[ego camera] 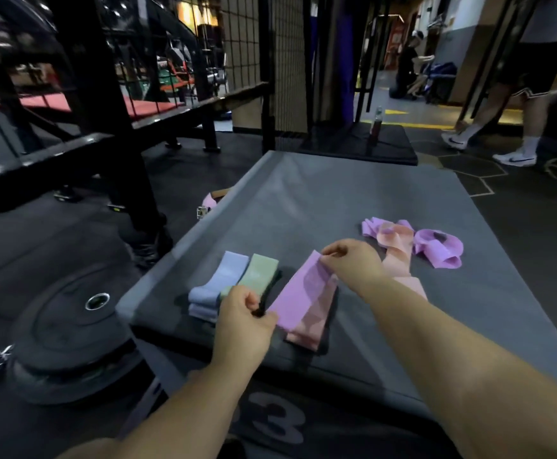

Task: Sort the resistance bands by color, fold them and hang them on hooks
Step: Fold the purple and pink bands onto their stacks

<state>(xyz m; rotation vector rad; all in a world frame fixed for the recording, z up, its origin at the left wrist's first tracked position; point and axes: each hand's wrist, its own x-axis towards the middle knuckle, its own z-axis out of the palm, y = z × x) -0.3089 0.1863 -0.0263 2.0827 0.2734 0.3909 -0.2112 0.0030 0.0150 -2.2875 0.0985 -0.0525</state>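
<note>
Purple band: the purple band [303, 289] is stretched flat just above the grey worktop [320, 193], dead ahead of the person and between the two hands.
Long axis: it runs slantwise from about 7 o'clock, near end, to 1 o'clock, far end.
Left hand: the left hand [244, 326] pinches the near corner, fingers curled tight; something dark also shows at its fingertips, and I cannot tell what.
Right hand: the right hand [349, 263] pinches the far corner between thumb and fingertips, at 1 o'clock from the left.
Underneath: a pink band [306, 336] lies beneath the near end and pokes out toward 6 o'clock.
Done piles: a blue band [214, 286] and a green band [257, 273] lie folded side by side at 10 o'clock from the left hand.
Waiting heap: loose purple and pink bands [436, 246] sit well off at 2 o'clock.
Nearer hand: each holds its own end, so I reckon the fold means bringing the far end back along that slant to meet the near one.
Hooks: none in sight.
</note>
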